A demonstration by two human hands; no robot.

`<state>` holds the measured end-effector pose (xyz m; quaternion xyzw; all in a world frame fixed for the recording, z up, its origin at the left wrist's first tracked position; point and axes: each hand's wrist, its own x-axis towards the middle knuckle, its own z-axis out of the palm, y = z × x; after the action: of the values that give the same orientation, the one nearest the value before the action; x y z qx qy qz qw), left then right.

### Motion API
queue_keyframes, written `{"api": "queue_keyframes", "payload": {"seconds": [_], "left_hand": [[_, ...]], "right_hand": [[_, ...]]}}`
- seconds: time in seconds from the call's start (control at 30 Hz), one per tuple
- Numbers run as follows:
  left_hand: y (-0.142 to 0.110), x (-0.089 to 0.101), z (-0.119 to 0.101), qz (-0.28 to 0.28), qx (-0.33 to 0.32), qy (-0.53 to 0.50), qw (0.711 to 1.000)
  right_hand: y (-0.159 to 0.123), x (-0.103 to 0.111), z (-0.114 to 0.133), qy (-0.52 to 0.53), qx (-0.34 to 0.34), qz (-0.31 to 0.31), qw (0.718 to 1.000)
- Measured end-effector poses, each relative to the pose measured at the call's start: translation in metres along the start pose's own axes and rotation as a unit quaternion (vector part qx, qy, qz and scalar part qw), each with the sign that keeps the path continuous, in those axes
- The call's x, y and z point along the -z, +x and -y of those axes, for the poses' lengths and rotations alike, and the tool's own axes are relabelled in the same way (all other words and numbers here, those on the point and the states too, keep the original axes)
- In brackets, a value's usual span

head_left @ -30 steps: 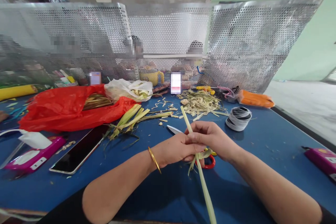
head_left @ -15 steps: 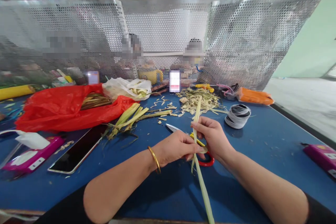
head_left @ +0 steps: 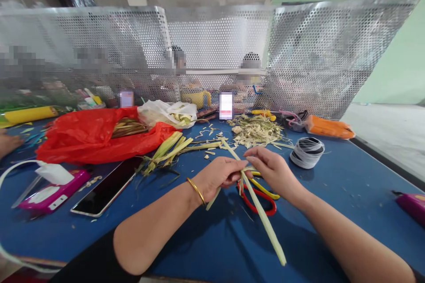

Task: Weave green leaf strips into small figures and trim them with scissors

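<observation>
Right now, the left hand (head_left: 215,177) has its fingers pinched on the pale strip (head_left: 265,223), the right hand (head_left: 272,168) hovering just beside!
The strip slants between them, far tip ahead, long free end running back toward the wearer's right; whether the right fingers grip it, can't tell. Scissors (head_left: 275,207) sit beneath, shavings (head_left: 257,131) beyond the tip, bare tabletop (head_left: 322,212) opening rightward.

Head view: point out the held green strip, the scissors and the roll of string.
Held green strip (head_left: 264,219): head view, on its near length.
Scissors (head_left: 274,208): head view, on the red handle.
Roll of string (head_left: 306,154): head view, on its wound side.
</observation>
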<state>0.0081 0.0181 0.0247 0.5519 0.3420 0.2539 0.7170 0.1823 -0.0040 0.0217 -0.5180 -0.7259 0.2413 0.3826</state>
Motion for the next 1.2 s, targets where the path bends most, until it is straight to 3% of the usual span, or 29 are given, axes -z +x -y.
{"api": "queue_keyframes", "payload": {"seconds": [0.17, 0.23, 0.33, 0.4, 0.5, 0.6, 0.7, 0.8, 1.03, 1.2], "left_hand": [[0.000, -0.003, 0.000, -0.015, -0.009, -0.008, 1.000], [0.001, -0.001, -0.001, -0.045, -0.005, -0.033, 0.998], [-0.002, 0.002, -0.006, -0.103, -0.009, -0.112, 0.988], [-0.006, 0.003, -0.010, -0.136, -0.019, -0.167, 0.976], [-0.012, 0.000, -0.011, -0.156, -0.041, -0.214, 0.964], [-0.012, -0.004, -0.005, -0.155, -0.052, -0.242, 0.956], [-0.008, -0.008, 0.003, -0.146, -0.046, -0.263, 0.953], [-0.002, -0.006, 0.009, -0.134, -0.036, -0.273, 0.952], [0.007, 0.002, 0.014, -0.177, -0.034, -0.287, 0.941], [0.008, 0.004, 0.013, -0.184, -0.025, -0.293, 0.938]], "right_hand": [[0.002, -0.002, -0.007, -0.043, 0.009, -0.059, 0.997], [0.001, 0.001, -0.004, -0.100, 0.047, -0.114, 0.987], [-0.004, 0.009, 0.008, -0.174, 0.139, -0.217, 0.951], [-0.011, 0.011, 0.019, -0.201, 0.186, -0.238, 0.932], [-0.020, 0.003, 0.029, -0.202, 0.197, -0.149, 0.948], [-0.024, -0.017, 0.026, -0.152, 0.096, -0.025, 0.983], [-0.023, -0.039, 0.013, -0.032, -0.017, 0.045, 0.998], [-0.021, -0.048, 0.004, 0.061, -0.069, 0.058, 0.994], [-0.023, -0.041, 0.016, 0.048, 0.007, 0.075, 0.996], [-0.023, -0.046, 0.015, 0.043, 0.011, 0.060, 0.997]]}}
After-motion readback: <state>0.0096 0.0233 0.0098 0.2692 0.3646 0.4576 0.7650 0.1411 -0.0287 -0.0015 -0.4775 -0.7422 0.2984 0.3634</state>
